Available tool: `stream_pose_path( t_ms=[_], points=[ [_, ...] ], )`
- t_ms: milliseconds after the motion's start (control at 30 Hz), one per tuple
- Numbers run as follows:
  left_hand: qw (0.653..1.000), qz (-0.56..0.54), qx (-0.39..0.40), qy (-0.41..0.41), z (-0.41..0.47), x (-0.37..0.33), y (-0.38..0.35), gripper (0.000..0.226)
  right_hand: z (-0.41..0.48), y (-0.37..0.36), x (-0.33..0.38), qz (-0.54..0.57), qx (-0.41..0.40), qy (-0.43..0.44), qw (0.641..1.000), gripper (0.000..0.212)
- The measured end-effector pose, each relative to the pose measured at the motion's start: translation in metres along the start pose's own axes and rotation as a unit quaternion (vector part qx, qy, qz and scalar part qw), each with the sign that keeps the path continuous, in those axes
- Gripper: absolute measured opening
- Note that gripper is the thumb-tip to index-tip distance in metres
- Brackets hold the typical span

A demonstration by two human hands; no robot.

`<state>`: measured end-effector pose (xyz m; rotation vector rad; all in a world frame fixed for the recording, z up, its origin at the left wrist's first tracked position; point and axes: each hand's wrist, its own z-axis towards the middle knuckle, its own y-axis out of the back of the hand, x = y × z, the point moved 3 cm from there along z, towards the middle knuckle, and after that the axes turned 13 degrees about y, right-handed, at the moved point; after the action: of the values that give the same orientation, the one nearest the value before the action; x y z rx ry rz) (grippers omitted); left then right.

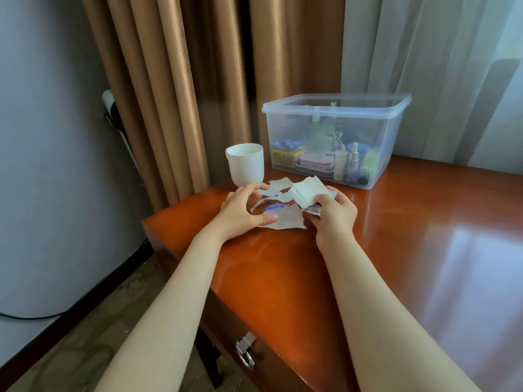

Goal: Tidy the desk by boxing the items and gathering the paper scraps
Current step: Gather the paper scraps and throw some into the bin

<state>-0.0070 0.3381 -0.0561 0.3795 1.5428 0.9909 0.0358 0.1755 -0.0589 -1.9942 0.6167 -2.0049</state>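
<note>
The right hand has its grip closed on a wad of gathered scraps, held just above the worktop. The left hand has a wide grip, fingers arched over the loose scraps that lie flat between the hands, thumb tip on the largest; it seems to hold nothing. The main risk is the wad: as more pieces are tucked in, thin ones may slide out of the pinch. A sweep by the left hand could also push scraps toward the near corner and onto the floor, or nudge the mug just beyond its fingers. The largest scrap's long axis runs left to right. The wad slants, its free end pointing up and away toward the lidded box
</note>
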Motion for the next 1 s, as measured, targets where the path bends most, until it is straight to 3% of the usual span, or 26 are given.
stream_pose_path(
  t_ms=[67, 167, 233, 500, 733, 900, 1000],
  points=[
    [1.000, 0.025, -0.010, -0.010, 0.000, -0.003, 0.000, 0.056, 0.001, 0.001, -0.001, 0.001, -0.005, 0.000, 1.000, 0.033],
    [0.983, 0.180, 0.015, -0.029, 0.000, -0.008, -0.010, 0.057, -0.002, -0.002, 0.000, -0.011, 0.021, 0.010, 1.000, 0.033],
    [0.979, 0.200, 0.029, -0.024, 0.001, -0.009, -0.013, 0.057, -0.005, -0.005, 0.001, -0.012, 0.033, 0.007, 0.999, 0.032],
    [0.998, 0.009, 0.039, -0.053, 0.000, -0.017, -0.011, 0.052, -0.007, -0.001, 0.006, -0.012, 0.012, 0.041, 0.999, 0.030],
    [0.998, -0.017, -0.014, -0.057, 0.000, -0.015, -0.006, 0.027, 0.002, 0.008, 0.010, -0.053, -0.059, 0.095, 0.992, 0.027],
    [0.995, -0.067, -0.047, -0.059, -0.003, -0.019, 0.000, 0.031, 0.005, 0.009, 0.009, -0.094, -0.074, 0.131, 0.984, 0.027],
    [0.981, -0.191, 0.014, -0.035, -0.006, -0.022, -0.001, 0.028, 0.004, 0.008, 0.009, -0.117, -0.048, 0.139, 0.982, 0.030]
  ],
)
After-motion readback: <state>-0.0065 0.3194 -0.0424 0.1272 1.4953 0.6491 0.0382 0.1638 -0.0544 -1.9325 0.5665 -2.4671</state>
